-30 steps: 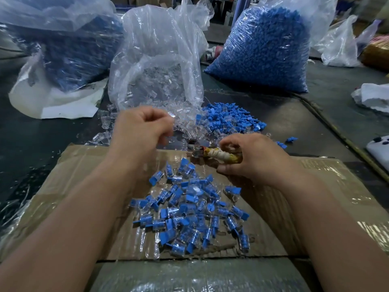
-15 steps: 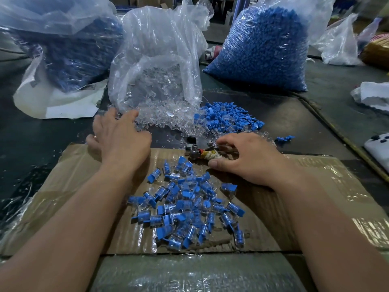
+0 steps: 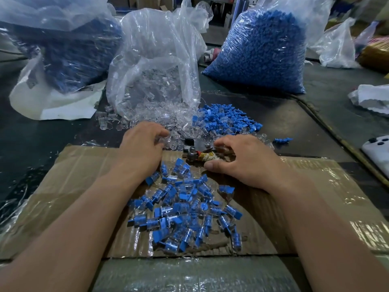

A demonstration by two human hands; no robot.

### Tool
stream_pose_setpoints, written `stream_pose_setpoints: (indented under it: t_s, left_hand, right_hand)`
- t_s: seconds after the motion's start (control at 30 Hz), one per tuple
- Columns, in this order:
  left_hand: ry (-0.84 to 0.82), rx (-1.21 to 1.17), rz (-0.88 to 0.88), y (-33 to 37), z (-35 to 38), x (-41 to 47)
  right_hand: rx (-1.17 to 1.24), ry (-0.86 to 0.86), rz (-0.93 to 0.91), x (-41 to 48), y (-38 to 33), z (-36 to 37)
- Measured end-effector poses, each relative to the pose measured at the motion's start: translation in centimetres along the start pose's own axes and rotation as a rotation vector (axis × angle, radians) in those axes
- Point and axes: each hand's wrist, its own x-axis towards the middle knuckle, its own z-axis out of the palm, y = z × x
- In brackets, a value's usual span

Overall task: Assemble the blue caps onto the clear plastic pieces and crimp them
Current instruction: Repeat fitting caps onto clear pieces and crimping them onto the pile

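Loose clear plastic pieces (image 3: 179,115) spill from an open bag onto the dark table. Beside them on the right lies a heap of blue caps (image 3: 227,121). My left hand (image 3: 143,146) reaches into the clear pieces with its fingers curled down; whether it grips one is hidden. My right hand (image 3: 244,163) grips the tape-wrapped handle of a small crimping tool (image 3: 192,155), whose metal head lies at the cardboard's far edge. Several assembled blue-and-clear pieces (image 3: 183,213) are heaped on the cardboard between my forearms.
The taped cardboard sheet (image 3: 84,178) covers the near table. Behind stand the clear bag (image 3: 155,66), a full bag of blue caps (image 3: 263,49) and a darker blue bag (image 3: 63,47). A white device (image 3: 376,150) and a white cloth (image 3: 370,98) lie at the right.
My left hand went from a raised grip down and left onto the table, then moved right into the clear pieces with fingers curled. My right hand stayed on the tool, lowered to the cardboard.
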Motion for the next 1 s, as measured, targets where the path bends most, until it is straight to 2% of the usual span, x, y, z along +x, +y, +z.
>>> stream_pose_setpoints:
  t_s: [0.1, 0.27, 0.4, 0.47, 0.67, 0.83, 0.9, 1.0]
  left_hand:
    - [0.05, -0.095, -0.052, 0.3, -0.3, -0.3]
    - [0.17, -0.235, -0.061, 0.6, -0.4, -0.3]
    - [0.247, -0.522, -0.159, 0.8, -0.7, -0.3]
    - [0.257, -0.539, -0.188, 0.6, -0.8, -0.2]
    - [0.213, -0.547, -0.213, 0.5, -0.8, -0.1]
    - [0.172, -0.74, -0.231, 0.7, -1.1, -0.3]
    - [0.167, -0.766, -0.238, 0.7, -1.1, -0.2]
    - [0.156, -0.785, -0.246, 0.8, -1.1, -0.2]
  right_hand:
    - [0.023, 0.059, -0.017, 0.0, -0.2, -0.3]
    - [0.144, 0.314, -0.036, 0.4, 0.8, -0.4]
    - [0.25, 0.511, 0.068, 0.9, 2.1, -0.5]
    - [0.268, 0.546, 0.127, 1.2, 2.6, -0.4]
    - [0.237, 0.546, 0.182, 1.8, 3.4, 0.0]
    - [0.104, 0.347, 0.02, 2.3, 2.7, 0.5]
    - [0.042, 0.258, 0.041, 2.5, 2.7, 0.7]
    - [0.053, 0.262, 0.07, 2.6, 2.9, 0.7]
